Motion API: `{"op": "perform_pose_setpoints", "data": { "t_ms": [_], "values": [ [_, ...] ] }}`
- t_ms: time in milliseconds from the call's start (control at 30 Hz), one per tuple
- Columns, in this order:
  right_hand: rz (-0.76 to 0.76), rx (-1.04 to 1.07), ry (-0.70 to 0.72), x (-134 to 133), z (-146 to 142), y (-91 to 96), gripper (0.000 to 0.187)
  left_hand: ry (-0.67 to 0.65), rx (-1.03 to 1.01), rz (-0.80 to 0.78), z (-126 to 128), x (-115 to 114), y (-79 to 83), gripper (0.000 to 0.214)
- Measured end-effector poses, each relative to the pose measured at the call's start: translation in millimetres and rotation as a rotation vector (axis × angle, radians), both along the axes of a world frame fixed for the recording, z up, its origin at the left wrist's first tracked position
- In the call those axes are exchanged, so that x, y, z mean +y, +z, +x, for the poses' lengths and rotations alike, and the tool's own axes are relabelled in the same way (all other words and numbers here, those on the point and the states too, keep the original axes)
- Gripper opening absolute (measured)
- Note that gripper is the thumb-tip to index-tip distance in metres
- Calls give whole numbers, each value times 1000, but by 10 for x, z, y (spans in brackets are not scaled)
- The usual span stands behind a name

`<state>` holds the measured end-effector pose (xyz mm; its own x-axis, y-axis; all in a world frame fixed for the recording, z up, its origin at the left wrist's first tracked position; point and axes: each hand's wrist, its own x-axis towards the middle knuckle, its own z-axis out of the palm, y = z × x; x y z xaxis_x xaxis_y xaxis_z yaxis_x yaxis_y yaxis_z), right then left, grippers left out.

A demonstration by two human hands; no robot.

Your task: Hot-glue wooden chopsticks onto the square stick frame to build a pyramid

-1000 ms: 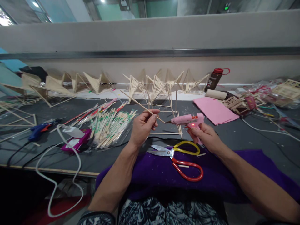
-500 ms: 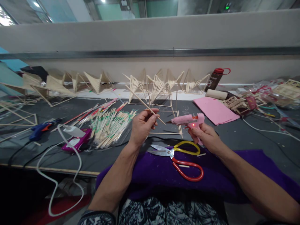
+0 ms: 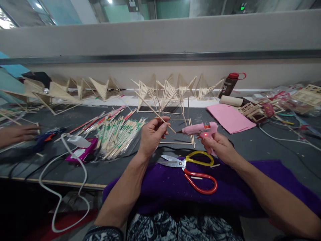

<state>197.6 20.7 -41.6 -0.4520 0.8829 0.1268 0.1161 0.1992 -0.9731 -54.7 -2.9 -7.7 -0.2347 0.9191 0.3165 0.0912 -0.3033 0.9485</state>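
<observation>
My left hand (image 3: 152, 135) pinches a thin wooden stick (image 3: 150, 107) that slants up to the left, its lower end close to the nozzle of a pink glue gun (image 3: 199, 129). My right hand (image 3: 218, 146) grips the glue gun by its handle, with a red light lit on its body and the nozzle pointing left at the stick's end. Under both hands lie scissors with one yellow and one red handle (image 3: 193, 168) on a purple cloth (image 3: 163, 187). A flat square frame of sticks (image 3: 182, 132) lies on the table behind the hands.
A bag of wrapped chopsticks (image 3: 117, 134) lies left of my hands, beside a magenta device (image 3: 82, 151) with a white cable. Another person's hand (image 3: 16, 134) reaches in at the far left near a blue glue gun (image 3: 47, 136). Stick models line the back wall; pink paper (image 3: 229, 117) and a bottle (image 3: 229, 84) sit at right.
Another person's hand has come in at the far left by the blue glue gun. The glue gun's nozzle has edged slightly closer to the stick's end.
</observation>
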Motion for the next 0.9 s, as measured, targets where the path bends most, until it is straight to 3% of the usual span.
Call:
{"op": "perform_pose_setpoints", "data": {
  "t_ms": [900],
  "values": [
    [49, -55, -18, 3, 13, -30, 39, -9, -10, -17, -7, -1, 2, 31]
  ]
}}
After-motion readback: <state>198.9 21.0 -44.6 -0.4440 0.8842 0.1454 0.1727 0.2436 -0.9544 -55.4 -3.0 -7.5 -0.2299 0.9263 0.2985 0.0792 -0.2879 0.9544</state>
